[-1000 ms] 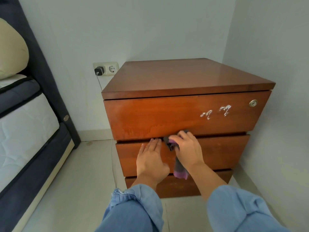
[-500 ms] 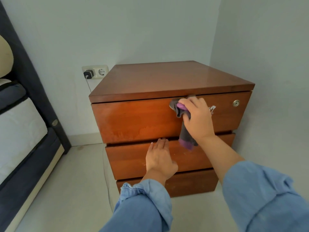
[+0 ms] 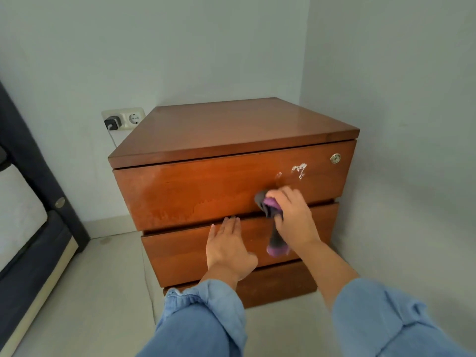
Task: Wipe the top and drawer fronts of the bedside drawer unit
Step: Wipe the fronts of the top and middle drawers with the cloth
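Gripping cloth (image 3: 268,206) under right hand (image 3: 293,217), against top drawer front (image 3: 195,191)

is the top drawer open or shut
Shut: the top drawer front sits flush under the unit's top, with only a thin even gap and no interior showing.

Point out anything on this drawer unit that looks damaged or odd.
White scratch-like marks scar the top drawer front, left of the round lock. A pale, blotchy patch dulls its lower left. The right hand grips a cloth just below the marks; the left hand presses the middle drawer.
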Available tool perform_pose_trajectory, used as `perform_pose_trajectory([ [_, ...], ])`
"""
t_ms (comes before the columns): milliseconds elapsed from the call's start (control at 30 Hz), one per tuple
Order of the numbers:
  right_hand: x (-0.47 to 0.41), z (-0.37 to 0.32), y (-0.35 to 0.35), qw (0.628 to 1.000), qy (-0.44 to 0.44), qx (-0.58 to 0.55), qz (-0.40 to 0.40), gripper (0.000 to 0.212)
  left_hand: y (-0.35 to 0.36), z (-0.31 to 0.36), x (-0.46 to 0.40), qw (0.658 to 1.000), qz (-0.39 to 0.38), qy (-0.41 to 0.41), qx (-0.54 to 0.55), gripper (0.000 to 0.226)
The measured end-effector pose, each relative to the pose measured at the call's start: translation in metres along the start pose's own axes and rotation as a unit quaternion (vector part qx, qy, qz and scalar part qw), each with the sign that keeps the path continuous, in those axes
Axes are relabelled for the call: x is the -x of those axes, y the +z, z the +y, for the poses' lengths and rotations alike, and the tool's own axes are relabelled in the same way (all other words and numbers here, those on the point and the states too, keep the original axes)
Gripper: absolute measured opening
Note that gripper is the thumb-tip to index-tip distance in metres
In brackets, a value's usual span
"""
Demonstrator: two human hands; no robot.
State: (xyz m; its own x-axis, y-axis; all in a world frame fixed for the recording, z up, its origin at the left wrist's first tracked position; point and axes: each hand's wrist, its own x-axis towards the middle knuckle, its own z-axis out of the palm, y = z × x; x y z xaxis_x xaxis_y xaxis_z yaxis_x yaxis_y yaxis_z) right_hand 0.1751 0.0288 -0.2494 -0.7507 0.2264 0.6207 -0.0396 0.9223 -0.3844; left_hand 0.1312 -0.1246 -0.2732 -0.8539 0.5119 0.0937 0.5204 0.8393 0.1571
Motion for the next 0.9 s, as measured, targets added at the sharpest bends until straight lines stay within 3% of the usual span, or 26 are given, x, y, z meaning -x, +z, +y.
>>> perform_pose_trajectory([
  [133, -0.049, 0.003, -0.038, 0.984, -0.043, 0.005, 0.171, 0.036, 0.002, 0.022, -0.008, 0.999, 0.007, 0.037, -0.021, 0.083],
  [267, -0.062, 0.016, -0.028, 0.982, -0.041, 0.016, 0.182, 0.039, 0.012, 0.03, -0.015, 0.999, 0.016, 0.033, 0.003, 0.086],
  [433, -0.012, 0.034, 0.02, 0.989, 0.024, 0.001, 0.145, 0.041, 0.02, 0.027, -0.013, 0.999, 0.035, 0.03, 0.013, 0.091],
  [600, 0.016, 0.046, 0.037, 0.994, 0.11, 0.015, -0.006, 0.044, 0.015, 0.025, -0.013, 0.999, 0.007, 0.038, 0.004, 0.093],
  [700, 0.015, 0.04, 0.021, 0.997, 0.076, 0.008, -0.018, 0.043, 0.008, 0.025, -0.013, 0.999, -0.013, 0.038, 0.0, 0.091],
  [900, -0.033, 0.028, -0.046, 0.985, -0.006, 0.003, 0.174, 0.038, 0.006, 0.049, -0.016, 0.997, 0.021, 0.072, -0.006, 0.083],
])
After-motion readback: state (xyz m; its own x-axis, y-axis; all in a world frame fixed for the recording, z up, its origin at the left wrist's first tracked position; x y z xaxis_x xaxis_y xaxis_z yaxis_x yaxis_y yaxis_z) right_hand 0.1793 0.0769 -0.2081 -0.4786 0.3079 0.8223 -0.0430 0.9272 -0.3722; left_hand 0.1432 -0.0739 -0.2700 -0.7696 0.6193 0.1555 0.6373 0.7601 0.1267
